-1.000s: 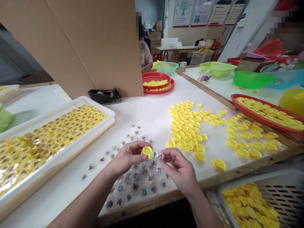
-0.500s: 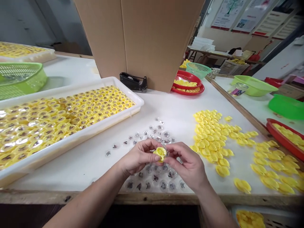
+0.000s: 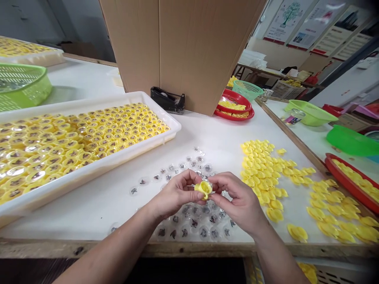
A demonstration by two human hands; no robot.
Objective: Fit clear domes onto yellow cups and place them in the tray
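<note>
Above the table's near middle, my left hand pinches a small round yellow plastic piece between thumb and fingers. The piece is hollow and tilted, with a small tab at its lower edge. My right hand closes on its right side, thumb and fingertips at the rim; something clear shows by those fingertips, but its outline is partly hidden. Below and around both hands lie many clear discs with dark printed figures. To the right spreads a heap of loose yellow plastic pieces.
At left a long white tray holds rows of yellow pieces with printed discs. Behind it stand a black tape dispenser and a tall cardboard sheet. Red plates and green baskets stand farther right, past a wooden strip.
The yellow piece has tilted between my fingers, its hollow side now turned more to the right. Both hands stay close together, and the view has shifted slightly.
</note>
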